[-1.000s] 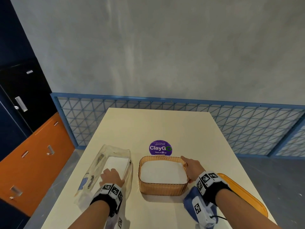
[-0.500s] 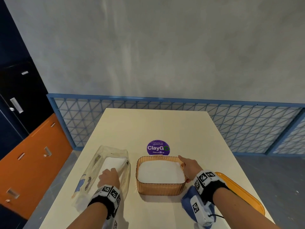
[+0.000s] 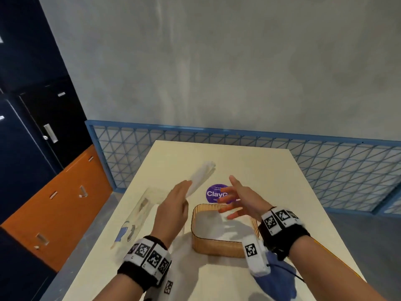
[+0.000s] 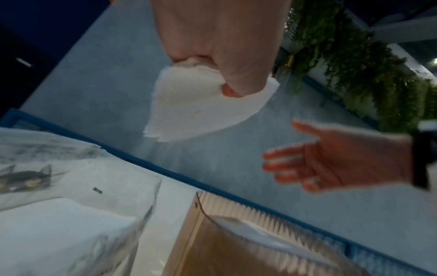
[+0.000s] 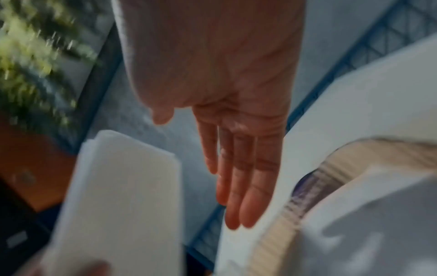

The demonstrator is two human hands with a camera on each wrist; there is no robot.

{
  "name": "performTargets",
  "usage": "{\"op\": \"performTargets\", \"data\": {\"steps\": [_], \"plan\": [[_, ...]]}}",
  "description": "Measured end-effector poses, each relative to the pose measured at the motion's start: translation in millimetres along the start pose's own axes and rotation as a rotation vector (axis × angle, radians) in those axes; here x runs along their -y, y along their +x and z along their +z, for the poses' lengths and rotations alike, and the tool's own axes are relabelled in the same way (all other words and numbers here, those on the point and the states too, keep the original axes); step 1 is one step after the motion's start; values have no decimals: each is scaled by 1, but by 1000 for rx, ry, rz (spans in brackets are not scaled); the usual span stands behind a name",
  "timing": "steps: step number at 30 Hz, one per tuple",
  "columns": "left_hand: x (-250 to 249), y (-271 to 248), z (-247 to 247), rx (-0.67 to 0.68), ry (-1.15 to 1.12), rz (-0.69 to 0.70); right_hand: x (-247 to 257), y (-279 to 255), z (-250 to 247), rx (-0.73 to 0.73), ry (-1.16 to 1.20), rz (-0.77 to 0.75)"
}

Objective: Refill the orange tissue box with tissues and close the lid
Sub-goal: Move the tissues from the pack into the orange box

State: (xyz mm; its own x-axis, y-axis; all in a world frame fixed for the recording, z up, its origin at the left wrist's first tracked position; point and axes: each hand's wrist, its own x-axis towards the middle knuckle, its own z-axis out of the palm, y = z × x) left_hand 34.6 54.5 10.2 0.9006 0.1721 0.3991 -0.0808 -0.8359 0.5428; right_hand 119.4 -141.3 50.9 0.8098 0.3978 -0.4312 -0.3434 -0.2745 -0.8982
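White tissue stack [image 3: 200, 179] held aloft beside open, tissue-filled orange tissue box [image 3: 217, 246].

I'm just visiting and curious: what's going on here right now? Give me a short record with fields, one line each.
left hand: raised, grips a stack of tissues
right hand: open, fingers spread, above the box, holds nothing
box: orange, open, on the table, white tissues inside
lid: orange, off the box, mostly hidden under the right arm
wrapper: clear plastic, left of the box
sticker: purple, behind the box
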Motion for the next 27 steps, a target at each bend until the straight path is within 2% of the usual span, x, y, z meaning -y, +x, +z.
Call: {"op": "performTargets", "data": {"steps": [2, 4, 7, 11, 14, 16, 21, 24, 25, 27], "plan": [[-4, -3, 14, 92, 16, 174, 19, -6, 5, 71, 112, 39], [-3, -9, 26, 173, 11, 285, 29, -9, 4, 7, 61, 17], [0, -18, 41, 221, 15, 336, 30, -6, -4, -128, -241, -45], [-5, -18, 51, 200, -27, 400, 29, -9, -8, -112, -496, -56], [-9, -16, 56, 181, -44, 391, 34, -11, -10, -187, -685, -152], [-10, -18, 57, 165, -114, 278, 39, -14, -14, -257, -800, -224], [-24, -8, 47, 105, -771, -359, 44, -21, -25, -306, -726, -376], [-25, 11, 42, 139, -1138, -677, 36, -24, -30, -286, -582, -412], [-23, 17, 41, 164, -1226, -741, 32, -25, -31, -282, -528, -418], [-23, 24, 41, 195, -1271, -760, 22, -28, -31, -282, -418, -418]]}}
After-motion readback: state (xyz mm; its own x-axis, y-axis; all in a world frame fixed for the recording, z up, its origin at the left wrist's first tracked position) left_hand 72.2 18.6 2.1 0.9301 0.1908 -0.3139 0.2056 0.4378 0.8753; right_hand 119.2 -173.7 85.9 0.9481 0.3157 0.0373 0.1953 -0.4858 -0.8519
